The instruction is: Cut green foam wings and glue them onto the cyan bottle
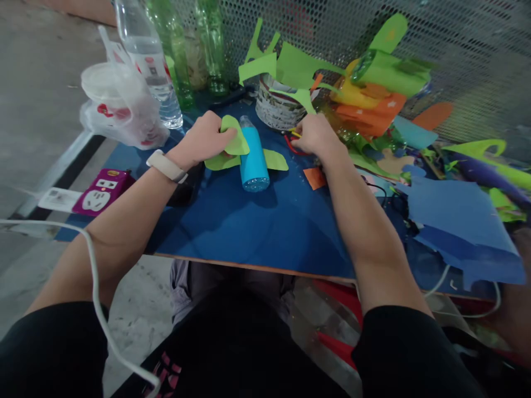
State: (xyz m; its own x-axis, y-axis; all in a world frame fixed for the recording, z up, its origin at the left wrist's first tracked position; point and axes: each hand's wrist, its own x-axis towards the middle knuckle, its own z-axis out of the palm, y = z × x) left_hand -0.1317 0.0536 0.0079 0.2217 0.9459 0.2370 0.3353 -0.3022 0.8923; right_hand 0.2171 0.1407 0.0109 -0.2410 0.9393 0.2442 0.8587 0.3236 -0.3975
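My left hand [207,138], with a pale band on the wrist, is closed with its thumb on a green paper cutout [235,139] beside a small bottle. This clear bottle, wrapped in blue paper [254,152], lies on the table with its neck pointing away from me. Another green paper piece [276,160] sticks out from under its right side. At the right, my right hand [313,135] has its fingers closed at what look like scissors with red and yellow handles [291,146], partly hidden by the fingers.
Behind the hands, a woven basket [280,108] carries green paper scraps [298,66]. Plastic bottles [151,66] and a bagged cup [112,102] stand at left, near a purple power socket [102,193]. Coloured paper crafts [373,105] and blue sheets [460,215] crowd the right of the blue table [249,226].
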